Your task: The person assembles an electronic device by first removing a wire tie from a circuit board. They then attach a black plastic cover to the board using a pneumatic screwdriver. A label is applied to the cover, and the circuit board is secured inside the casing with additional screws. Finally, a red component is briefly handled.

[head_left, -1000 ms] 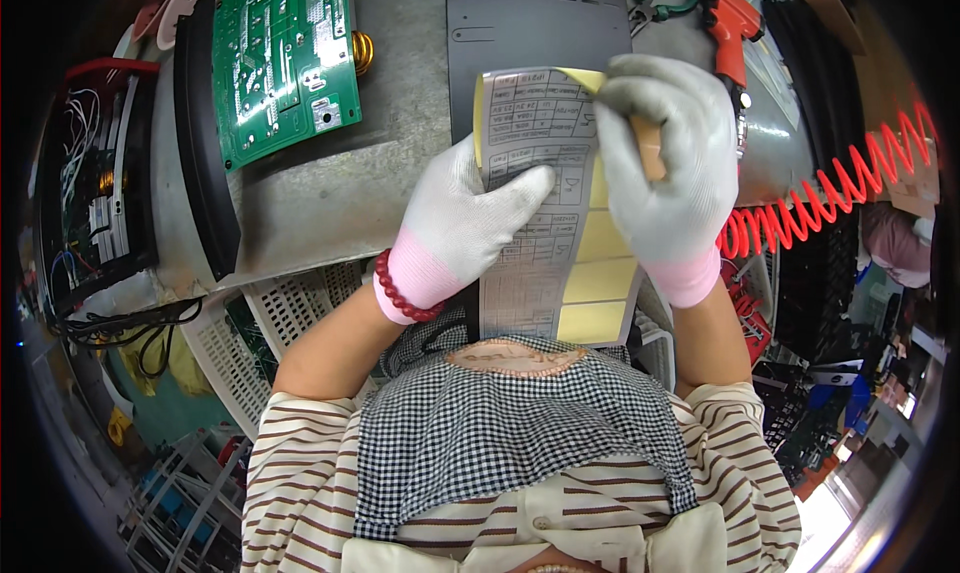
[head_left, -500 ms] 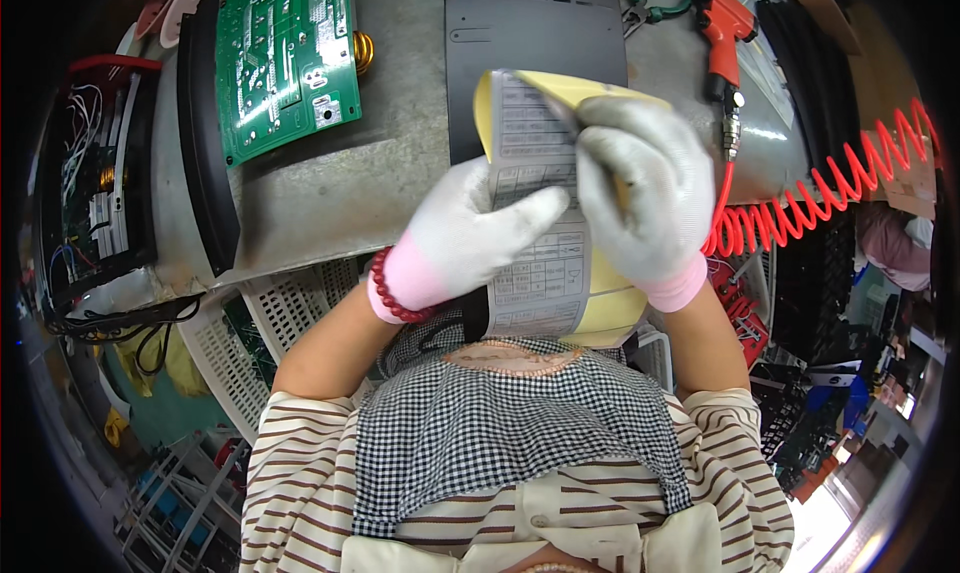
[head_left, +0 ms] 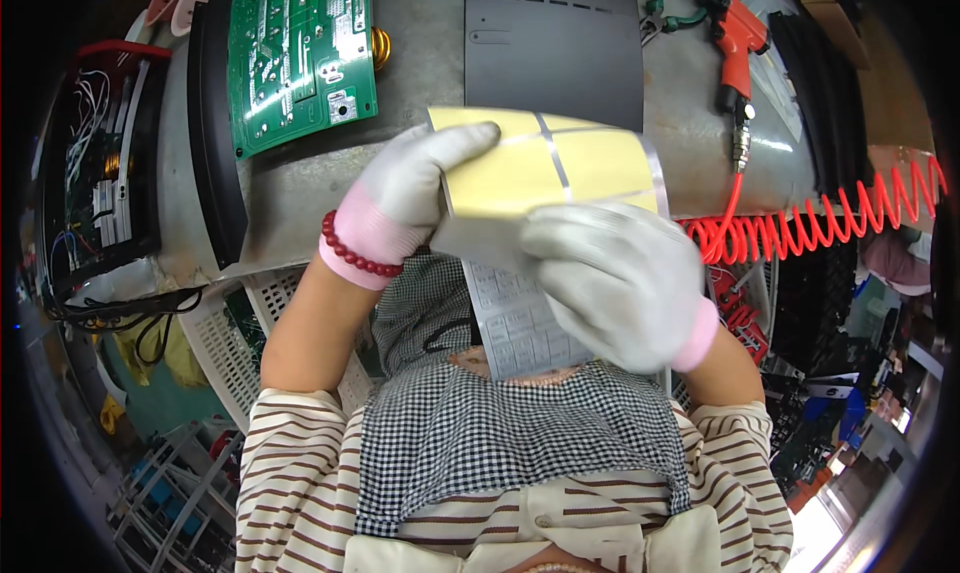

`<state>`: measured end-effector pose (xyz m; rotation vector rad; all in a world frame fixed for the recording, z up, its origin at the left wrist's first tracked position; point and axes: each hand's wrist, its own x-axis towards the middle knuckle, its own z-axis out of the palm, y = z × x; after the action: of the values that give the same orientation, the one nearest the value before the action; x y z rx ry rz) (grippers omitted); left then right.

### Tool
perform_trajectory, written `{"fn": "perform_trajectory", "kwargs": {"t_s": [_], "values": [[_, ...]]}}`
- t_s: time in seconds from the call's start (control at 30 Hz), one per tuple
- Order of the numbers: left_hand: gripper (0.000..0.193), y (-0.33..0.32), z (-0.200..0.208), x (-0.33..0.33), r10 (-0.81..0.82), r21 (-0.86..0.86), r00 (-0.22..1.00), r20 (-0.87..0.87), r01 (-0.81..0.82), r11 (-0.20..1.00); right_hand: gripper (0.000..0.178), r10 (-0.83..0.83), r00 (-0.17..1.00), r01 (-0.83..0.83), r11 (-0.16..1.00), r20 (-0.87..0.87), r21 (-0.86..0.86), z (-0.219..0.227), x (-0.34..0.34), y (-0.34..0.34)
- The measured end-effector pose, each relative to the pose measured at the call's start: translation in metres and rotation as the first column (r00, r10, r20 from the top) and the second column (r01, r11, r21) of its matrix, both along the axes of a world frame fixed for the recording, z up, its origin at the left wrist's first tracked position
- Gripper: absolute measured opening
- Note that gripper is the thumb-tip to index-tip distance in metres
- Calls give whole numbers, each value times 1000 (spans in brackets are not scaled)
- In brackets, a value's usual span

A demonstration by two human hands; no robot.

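Observation:
A sheet of silver-grey printed labels is folded over between my hands. Its pale yellow backing (head_left: 545,173), crossed by silver strips, faces up, and the printed label side (head_left: 525,328) hangs below toward my apron. My left hand (head_left: 405,178), in a white glove with a pink cuff, grips the sheet's left edge with the thumb on the yellow side. Closed over the fold at its near edge is my right hand (head_left: 620,278), gloved alike and smeared by motion; its fingertips are partly hidden. Just beyond the sheet lies a dark grey metal panel (head_left: 550,53).
A green circuit board (head_left: 300,58) with a copper coil lies on the metal bench (head_left: 420,33) at left, beside a black strip (head_left: 210,123). To the right are a red air screwdriver (head_left: 738,48), its coiled red hose (head_left: 780,235) and green-handled pliers (head_left: 668,8). An opened chassis (head_left: 105,173) stands far left.
The sheet has been turned so its yellow backing shows on top. My left hand has moved left and taken its edge; my right hand has come down and nearer me.

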<state>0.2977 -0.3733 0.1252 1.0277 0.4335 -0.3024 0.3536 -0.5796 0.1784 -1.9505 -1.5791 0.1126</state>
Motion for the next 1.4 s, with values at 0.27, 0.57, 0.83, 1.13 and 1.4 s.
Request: {"fn": "perform_trajectory", "kwargs": {"t_s": [0.27,0.57,0.83,1.13,1.4], "values": [[31,-67,-14,-28,-913,719,392,110,603,345,27,-466,534,673,740,-705,20,6,82,-32],[42,-86,-24,-38,-805,539,581,118,643,543,32,-458,503,350,883,-733,-312,-31,96,0],[29,-82,-23,-33,-859,521,506,83,713,470,30,-501,536,357,864,-680,-355,-38,94,12],[29,-82,-24,-33,-852,501,515,91,716,486,34,-494,561,339,869,-664,-360,-36,95,10],[31,-82,-26,-31,-861,443,504,67,758,478,32,-509,551,354,860,-661,-367,-37,94,11]]}}
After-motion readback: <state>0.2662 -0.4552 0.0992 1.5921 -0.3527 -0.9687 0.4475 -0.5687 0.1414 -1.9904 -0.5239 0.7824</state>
